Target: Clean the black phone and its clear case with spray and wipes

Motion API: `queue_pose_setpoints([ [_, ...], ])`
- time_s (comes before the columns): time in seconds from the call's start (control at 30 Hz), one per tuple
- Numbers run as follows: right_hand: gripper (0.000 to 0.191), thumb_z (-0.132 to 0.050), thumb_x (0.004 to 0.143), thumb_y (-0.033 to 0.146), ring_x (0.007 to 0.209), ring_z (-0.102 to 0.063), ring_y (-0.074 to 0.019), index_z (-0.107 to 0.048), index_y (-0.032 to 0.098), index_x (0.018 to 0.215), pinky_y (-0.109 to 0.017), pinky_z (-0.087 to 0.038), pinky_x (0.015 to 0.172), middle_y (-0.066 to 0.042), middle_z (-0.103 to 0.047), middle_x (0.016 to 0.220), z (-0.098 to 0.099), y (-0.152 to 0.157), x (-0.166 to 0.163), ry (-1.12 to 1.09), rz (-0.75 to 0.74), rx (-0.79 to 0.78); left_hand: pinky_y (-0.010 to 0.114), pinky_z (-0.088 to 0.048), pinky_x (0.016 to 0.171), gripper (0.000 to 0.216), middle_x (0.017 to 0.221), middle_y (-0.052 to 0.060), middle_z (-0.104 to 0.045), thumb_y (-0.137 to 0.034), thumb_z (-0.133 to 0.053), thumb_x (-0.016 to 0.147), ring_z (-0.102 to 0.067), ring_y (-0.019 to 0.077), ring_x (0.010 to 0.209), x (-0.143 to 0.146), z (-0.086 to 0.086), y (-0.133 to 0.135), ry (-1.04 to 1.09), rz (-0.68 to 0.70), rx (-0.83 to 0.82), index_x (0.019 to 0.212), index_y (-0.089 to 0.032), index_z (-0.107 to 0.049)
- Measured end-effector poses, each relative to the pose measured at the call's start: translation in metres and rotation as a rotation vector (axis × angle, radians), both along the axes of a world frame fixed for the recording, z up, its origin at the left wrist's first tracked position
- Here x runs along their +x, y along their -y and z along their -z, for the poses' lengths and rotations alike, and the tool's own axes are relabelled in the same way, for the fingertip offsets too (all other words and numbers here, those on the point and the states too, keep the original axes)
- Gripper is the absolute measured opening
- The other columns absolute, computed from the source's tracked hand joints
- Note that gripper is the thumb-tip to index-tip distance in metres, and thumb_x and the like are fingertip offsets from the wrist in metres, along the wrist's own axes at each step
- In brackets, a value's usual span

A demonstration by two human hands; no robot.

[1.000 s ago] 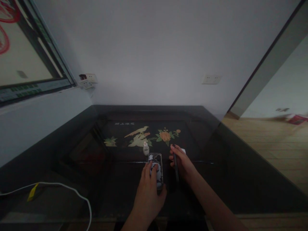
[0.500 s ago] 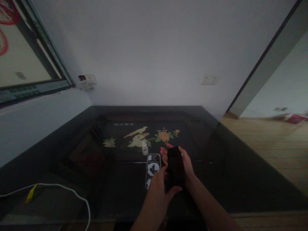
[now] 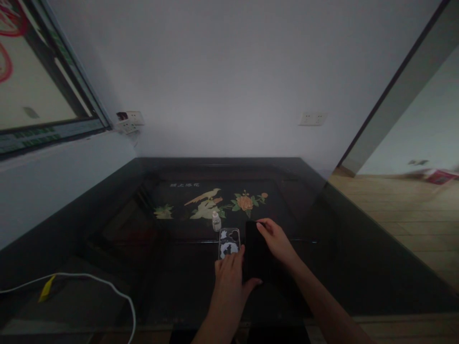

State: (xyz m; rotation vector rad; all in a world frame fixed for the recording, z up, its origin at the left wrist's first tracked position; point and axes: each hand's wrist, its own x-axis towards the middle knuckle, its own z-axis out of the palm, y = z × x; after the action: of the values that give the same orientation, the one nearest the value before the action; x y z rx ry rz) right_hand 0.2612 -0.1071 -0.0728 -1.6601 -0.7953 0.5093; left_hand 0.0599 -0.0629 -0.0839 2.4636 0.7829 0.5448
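A dark smartphone (image 3: pixel 254 248) lies at a slight tilt in front of me, its lower outline blending into the black tabletop. My right hand (image 3: pixel 276 239) grips its upper right edge, thumb on top and fingers around the corner. At the phone's lower left is my left hand (image 3: pixel 229 274), fingers stretched out over the lower part of a clear phone case (image 3: pixel 228 235) with white patterns. The left thumb reaches to the phone's bottom end; whether it presses there is hard to see. Just beyond the case stands a small clear bottle (image 3: pixel 216 221) with a white cap.
The glossy black table (image 3: pixel 107 215) carries a bird-and-flower picture (image 3: pixel 208 203). A white cable (image 3: pixel 96 279) with a yellow tag (image 3: pixel 46 289) curves across the left front. Behind are a wall with sockets (image 3: pixel 312 118) and a window (image 3: pixel 43 71) on the left.
My right hand has turned from supporting the phone underneath to gripping its upper right edge. My left fingers have spread over the case, and the phone has shifted slightly left.
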Motion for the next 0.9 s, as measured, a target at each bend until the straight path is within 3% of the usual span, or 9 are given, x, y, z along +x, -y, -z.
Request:
queue_pose_setpoints([
  [0.13,0.032,-0.058,0.091,0.050,0.089,-0.070,-0.0239,-0.070,0.022,0.099,-0.037,-0.052,0.083,-0.007,-0.075,0.097,-0.008,0.006,0.007,0.191,-0.014,-0.108,0.043,-0.042,0.096,0.078,0.117,0.012,-0.070,-0.039,-0.085,0.075,-0.064,0.0303,0.108,0.004,-0.004,0.006,-0.044,-0.024,0.016,0.144,-0.020,-0.054],
  [0.37,0.032,-0.060,0.088,0.049,0.094,-0.070,-0.0262,-0.072,0.020,0.095,-0.039,-0.052,0.090,-0.010,-0.075,0.100,-0.001,0.010,0.020,0.245,-0.006,-0.171,0.048,-0.039,0.100,0.080,0.123,0.011,-0.070,-0.049,-0.085,0.074,-0.060,0.0332,0.116,0.008,-0.012,0.009,-0.115,0.018,-0.005,0.143,-0.020,-0.056],
  [0.57,0.030,-0.058,0.091,0.047,0.085,-0.070,-0.0230,-0.071,0.020,0.094,-0.034,-0.052,0.080,-0.007,-0.075,0.093,0.000,0.007,0.014,0.198,-0.120,-0.170,0.048,-0.036,0.100,0.080,0.121,0.011,-0.071,-0.051,-0.087,0.070,-0.060,0.0334,0.115,0.002,-0.017,0.012,-0.106,-0.032,-0.002,0.139,-0.020,-0.060],
  [0.9,0.025,-0.062,0.090,0.043,0.078,-0.063,-0.0199,-0.075,0.023,0.094,-0.033,-0.049,0.075,-0.004,-0.070,0.088,-0.002,0.008,0.005,0.343,-0.094,-0.213,0.047,-0.037,0.095,0.073,0.116,0.012,-0.071,-0.053,-0.084,0.073,-0.059,0.0332,0.111,-0.010,-0.011,0.015,-0.128,-0.078,0.042,0.135,-0.022,-0.063],
])
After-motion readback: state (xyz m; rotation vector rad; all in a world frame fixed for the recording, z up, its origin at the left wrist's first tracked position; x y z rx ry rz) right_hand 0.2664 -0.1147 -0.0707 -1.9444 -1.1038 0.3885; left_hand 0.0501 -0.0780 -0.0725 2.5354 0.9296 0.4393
